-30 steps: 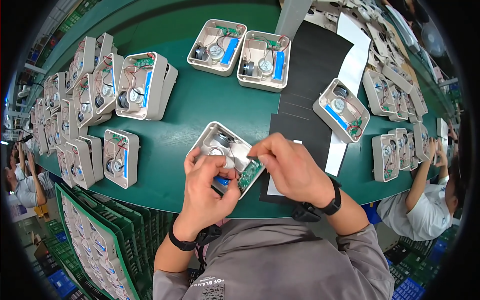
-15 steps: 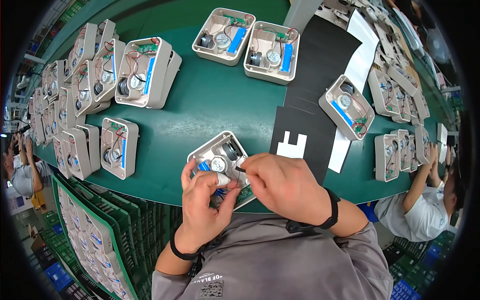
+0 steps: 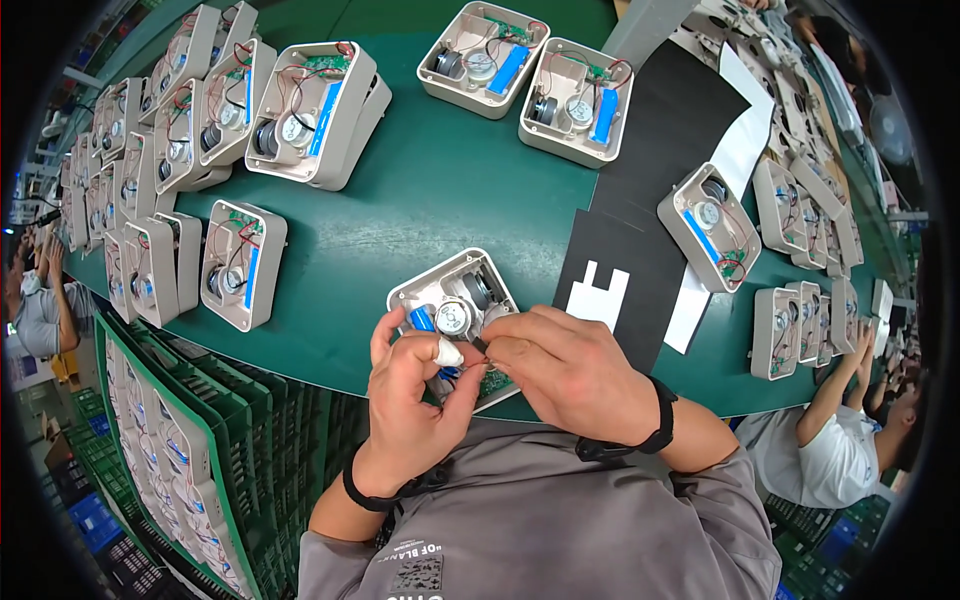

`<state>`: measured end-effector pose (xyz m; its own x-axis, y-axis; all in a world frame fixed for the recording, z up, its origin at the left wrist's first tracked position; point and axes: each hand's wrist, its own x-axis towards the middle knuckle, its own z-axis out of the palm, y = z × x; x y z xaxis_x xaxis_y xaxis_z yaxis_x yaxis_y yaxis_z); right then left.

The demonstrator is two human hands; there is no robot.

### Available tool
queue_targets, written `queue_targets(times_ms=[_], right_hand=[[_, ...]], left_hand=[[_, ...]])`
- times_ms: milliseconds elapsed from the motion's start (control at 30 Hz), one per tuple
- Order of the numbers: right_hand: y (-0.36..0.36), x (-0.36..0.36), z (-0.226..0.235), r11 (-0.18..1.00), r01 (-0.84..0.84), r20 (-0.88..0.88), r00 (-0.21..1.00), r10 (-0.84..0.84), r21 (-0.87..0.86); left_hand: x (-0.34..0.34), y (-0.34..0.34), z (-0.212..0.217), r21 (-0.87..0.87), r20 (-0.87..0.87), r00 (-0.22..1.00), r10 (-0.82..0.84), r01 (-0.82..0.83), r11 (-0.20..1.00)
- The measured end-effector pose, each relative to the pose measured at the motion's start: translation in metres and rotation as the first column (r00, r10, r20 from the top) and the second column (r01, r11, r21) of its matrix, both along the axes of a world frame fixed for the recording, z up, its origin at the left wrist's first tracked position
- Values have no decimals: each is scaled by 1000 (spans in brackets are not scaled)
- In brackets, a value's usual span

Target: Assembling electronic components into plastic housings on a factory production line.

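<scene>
A beige plastic housing [image 3: 410, 292] lies open on the bench right in front of me. Inside it sit a round silver motor-like part [image 3: 453, 318], a black cylinder-shaped part [image 3: 482, 288], a blue cell [image 3: 421, 318] and a green circuit board [image 3: 494, 381]. My left hand [image 3: 420, 385], a white wrap on one finger, reaches over the near left side with thumb and forefinger pinched; what they hold is too small to make out. From the right, my right hand [image 3: 570, 365] pinches a small black strip [image 3: 479, 345] close to the left fingertips.
More open housings stand at the left [image 3: 240, 265], at the back [image 3: 575, 100] and at the right [image 3: 708, 228]. Black sheets [image 3: 640, 180] with white pieces [image 3: 600, 298] cover part of the green bench [image 3: 340, 240]. Green crates [image 3: 250, 440] stand lower left. A co-worker [image 3: 815, 450] sits at the right.
The view has shifted slightly. My right fingers and the black strip have come down closer to my left fingertips, and the two hands now nearly meet over the housing.
</scene>
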<state>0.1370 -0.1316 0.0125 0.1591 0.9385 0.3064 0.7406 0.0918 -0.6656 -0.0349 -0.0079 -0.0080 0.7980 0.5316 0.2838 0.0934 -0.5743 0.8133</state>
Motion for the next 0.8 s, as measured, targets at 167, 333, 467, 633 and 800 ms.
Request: queue_targets(times_ms=[167, 333, 467, 633, 800], right_hand=[[7, 16, -2, 995, -101, -159, 982, 99, -6], [19, 25, 10, 962, -225, -206, 960, 191, -157], [19, 23, 8, 963, -221, -153, 968, 197, -157], [17, 16, 1, 984, -166, -60, 985, 162, -66], [16, 8, -5, 989, -110, 15, 994, 112, -96]], left_hand=[[1, 0, -1, 14, 20, 1000, -18, 18, 1000], [-3, 0, -1, -32, -12, 1000, -13, 13, 999], [-5, 1, -4, -56, -3, 1000, 4, -4, 998], [-1, -5, -6, 84, 87, 994, 59, -66, 994], [5, -13, -10, 252, 103, 989, 108, -131, 959]])
